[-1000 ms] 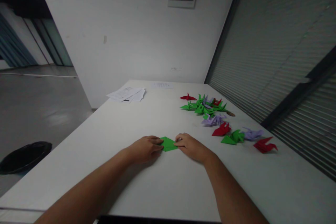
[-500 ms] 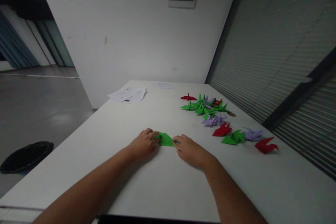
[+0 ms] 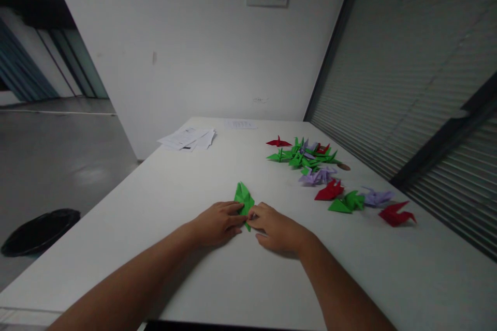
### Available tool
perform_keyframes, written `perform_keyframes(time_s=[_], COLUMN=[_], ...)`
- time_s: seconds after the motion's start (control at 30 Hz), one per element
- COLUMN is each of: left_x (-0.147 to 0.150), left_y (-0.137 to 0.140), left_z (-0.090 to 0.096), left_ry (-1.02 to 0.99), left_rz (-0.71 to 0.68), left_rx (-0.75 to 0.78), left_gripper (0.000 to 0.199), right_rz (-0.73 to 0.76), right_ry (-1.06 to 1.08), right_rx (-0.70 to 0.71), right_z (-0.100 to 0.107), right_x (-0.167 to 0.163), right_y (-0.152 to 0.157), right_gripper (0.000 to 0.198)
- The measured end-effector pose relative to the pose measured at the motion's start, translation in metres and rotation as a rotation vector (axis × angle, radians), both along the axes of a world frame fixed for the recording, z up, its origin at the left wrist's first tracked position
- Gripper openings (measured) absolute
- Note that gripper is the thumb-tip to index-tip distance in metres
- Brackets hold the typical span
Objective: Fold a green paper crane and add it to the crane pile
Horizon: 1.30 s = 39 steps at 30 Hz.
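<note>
A folded green origami paper (image 3: 244, 196) lies on the white table between my two hands, its pointed flaps aimed away from me. My left hand (image 3: 220, 223) holds the paper down from the left, with fingers laid over its lower half. On the other side, my right hand (image 3: 275, 227) pinches the paper's right edge near the bottom with thumb and forefinger. A small green tip shows below the fingers. Parts of the lower folds are hidden by both hands.
Several green, purple and red paper cranes (image 3: 306, 155) are heaped at the back right. A red crane (image 3: 396, 214) sits nearest on the right. Printed sheets (image 3: 188, 138) lie at the back left. A black-lined bin (image 3: 41, 231) stands on the floor at left.
The green paper has turned from lying sideways to pointing away from me. My left hand has shifted right and nearer, and both hands are closer together.
</note>
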<state>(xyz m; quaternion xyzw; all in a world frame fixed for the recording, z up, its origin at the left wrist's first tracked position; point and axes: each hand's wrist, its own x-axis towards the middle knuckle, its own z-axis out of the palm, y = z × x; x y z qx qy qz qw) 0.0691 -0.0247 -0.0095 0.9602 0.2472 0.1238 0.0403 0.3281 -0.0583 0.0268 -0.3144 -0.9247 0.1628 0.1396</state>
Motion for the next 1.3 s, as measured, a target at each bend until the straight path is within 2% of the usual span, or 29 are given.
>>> perform_keyframes(time_s=[0.13, 0.27, 0.37, 0.53, 0.77, 0.93, 1.0, 1.3], left_x=[-0.002, -0.003, -0.004, -0.002, 0.009, 0.007, 0.006, 0.001], left_y=[-0.001, -0.003, -0.004, -0.006, -0.013, -0.014, -0.013, -0.011], left_z=[0.004, 0.010, 0.013, 0.016, 0.027, 0.028, 0.027, 0.025], left_ry=[0.021, 0.012, 0.014, 0.005, -0.046, -0.053, -0.050, -0.007], left_rz=[-0.028, -0.096, -0.138, -0.165, -0.474, -0.440, -0.431, -0.381], left_rx=[-0.060, -0.106, -0.122, -0.086, -0.136, -0.247, -0.277, -0.378], left_gripper=[0.045, 0.046, 0.046, 0.041, 0.031, 0.043, 0.047, 0.042], right_rz=[0.037, -0.065, -0.126, -0.197, -0.222, -0.419, -0.476, -0.532], right_ry=[0.078, 0.246, 0.275, 0.215, 0.190, 0.226, 0.248, 0.533], right_rx=[-0.080, -0.097, -0.166, -0.190, -0.151, -0.020, -0.019, -0.268], right_z=[-0.004, -0.011, -0.018, -0.031, -0.039, -0.040, -0.041, -0.052], right_x=[0.001, 0.002, 0.005, 0.010, 0.012, 0.007, 0.004, -0.007], right_y=[0.009, 0.018, 0.022, 0.028, 0.033, 0.032, 0.033, 0.039], right_gripper=[0.035, 0.054, 0.064, 0.060, 0.050, 0.039, 0.037, 0.042])
